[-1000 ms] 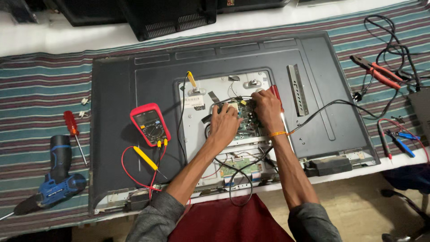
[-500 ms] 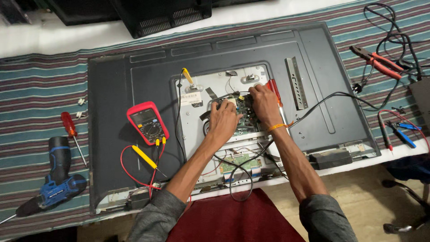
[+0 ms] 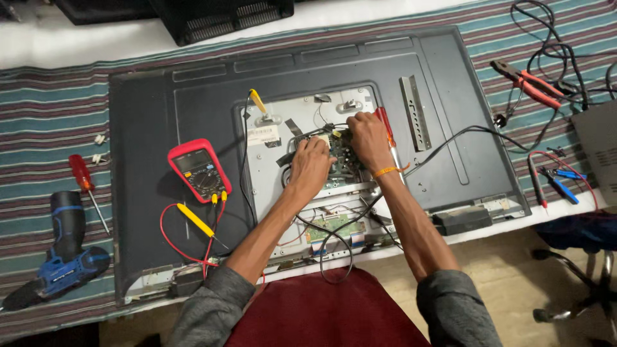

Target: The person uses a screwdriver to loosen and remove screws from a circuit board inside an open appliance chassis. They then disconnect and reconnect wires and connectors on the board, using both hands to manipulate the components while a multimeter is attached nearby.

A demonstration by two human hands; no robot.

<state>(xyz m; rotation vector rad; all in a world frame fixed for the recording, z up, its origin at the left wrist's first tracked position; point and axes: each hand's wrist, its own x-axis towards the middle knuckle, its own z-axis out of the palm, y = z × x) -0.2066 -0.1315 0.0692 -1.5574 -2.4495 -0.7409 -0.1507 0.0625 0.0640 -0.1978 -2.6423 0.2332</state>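
Both hands work on the green board [image 3: 344, 160] set in the opened back of a TV [image 3: 193, 109] lying face down on the striped tabletop [image 3: 51, 122]. The left hand [image 3: 310, 166] rests curled on the board's left edge; the right hand [image 3: 367, 138] is bent over its upper right corner, what it pinches I cannot tell. A red screwdriver [image 3: 384, 121] lies just beside it. A red multimeter [image 3: 198, 169] sits left of the board, a blue drill [image 3: 61, 257] near the tabletop's left edge.

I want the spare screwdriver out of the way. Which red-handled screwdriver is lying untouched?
The red-handled screwdriver on the striped cloth, left of the television beside the blue drill. The other one lies against the right hand.
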